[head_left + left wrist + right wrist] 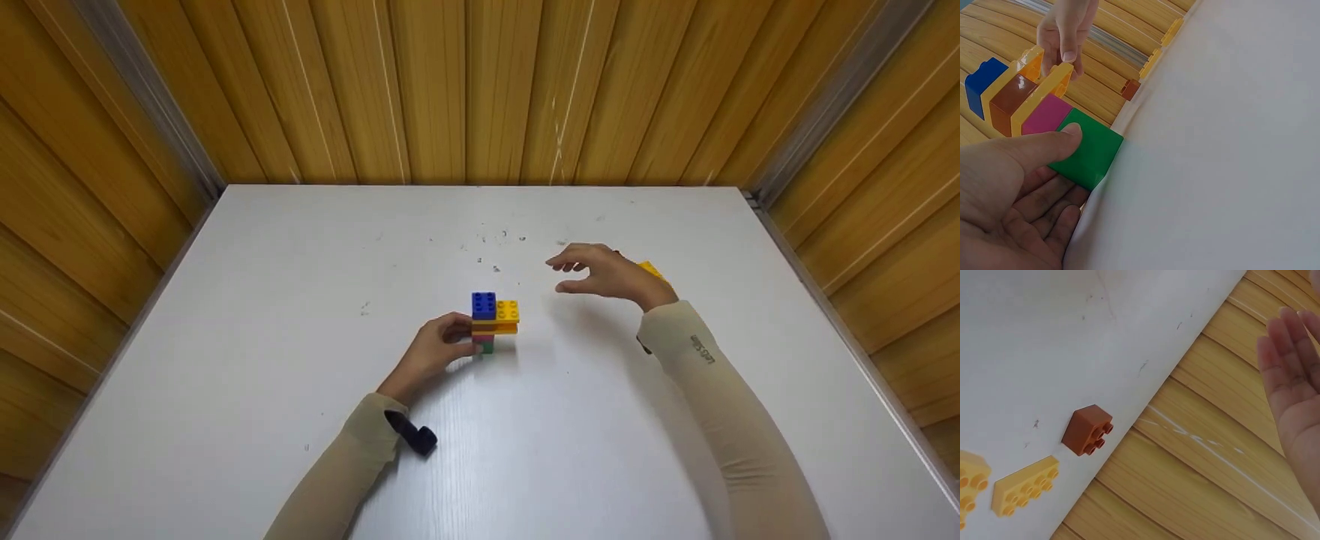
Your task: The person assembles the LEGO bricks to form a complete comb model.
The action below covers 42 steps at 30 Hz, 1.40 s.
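A short tower of toy building bricks (484, 306) stands on the white table. From the bottom it runs green brick (1095, 149), magenta brick (1047, 114), a yellow piece, a brown brick (1009, 107), another yellow piece and a blue brick (983, 84). Both yellow pieces jut out to the right. My left hand (431, 349) grips the tower low down, its thumb pressed on the green brick and its fingers behind. To the right of the tower my right hand (604, 274) hovers above the table, fingers and thumb spread apart with nothing between them.
Beyond the right hand lie a loose brown brick (1086, 430), a long yellow brick (1026, 486) and another yellow brick (972, 481), studs up. The right wrist partly covers them in the head view. Wood-patterned walls (435, 90) border the table's back and sides.
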### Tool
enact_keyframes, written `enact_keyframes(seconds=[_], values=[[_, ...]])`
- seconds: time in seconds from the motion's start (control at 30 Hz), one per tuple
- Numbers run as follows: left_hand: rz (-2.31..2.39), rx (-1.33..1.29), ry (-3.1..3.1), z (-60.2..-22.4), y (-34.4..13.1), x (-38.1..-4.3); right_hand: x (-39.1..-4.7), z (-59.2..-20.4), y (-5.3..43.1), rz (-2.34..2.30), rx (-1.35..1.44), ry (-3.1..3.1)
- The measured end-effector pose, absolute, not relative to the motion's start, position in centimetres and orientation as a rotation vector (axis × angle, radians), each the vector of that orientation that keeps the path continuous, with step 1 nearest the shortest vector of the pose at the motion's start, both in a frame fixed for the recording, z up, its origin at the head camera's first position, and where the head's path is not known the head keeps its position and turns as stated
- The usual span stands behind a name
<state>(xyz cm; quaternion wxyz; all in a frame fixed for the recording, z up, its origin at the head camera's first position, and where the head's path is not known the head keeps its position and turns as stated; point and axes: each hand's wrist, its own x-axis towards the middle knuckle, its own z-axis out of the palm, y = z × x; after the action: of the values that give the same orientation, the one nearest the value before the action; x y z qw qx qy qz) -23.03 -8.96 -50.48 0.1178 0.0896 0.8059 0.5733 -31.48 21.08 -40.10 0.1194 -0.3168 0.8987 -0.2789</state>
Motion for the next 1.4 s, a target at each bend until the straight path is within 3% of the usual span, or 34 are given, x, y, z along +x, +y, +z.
enact_keyframes(seconds=[1.4], values=[[1.719,0.262,2.309,-50.4,-9.0,-23.0,-33.2,-42.5,31.2,-0.807,-0.34,2.695]])
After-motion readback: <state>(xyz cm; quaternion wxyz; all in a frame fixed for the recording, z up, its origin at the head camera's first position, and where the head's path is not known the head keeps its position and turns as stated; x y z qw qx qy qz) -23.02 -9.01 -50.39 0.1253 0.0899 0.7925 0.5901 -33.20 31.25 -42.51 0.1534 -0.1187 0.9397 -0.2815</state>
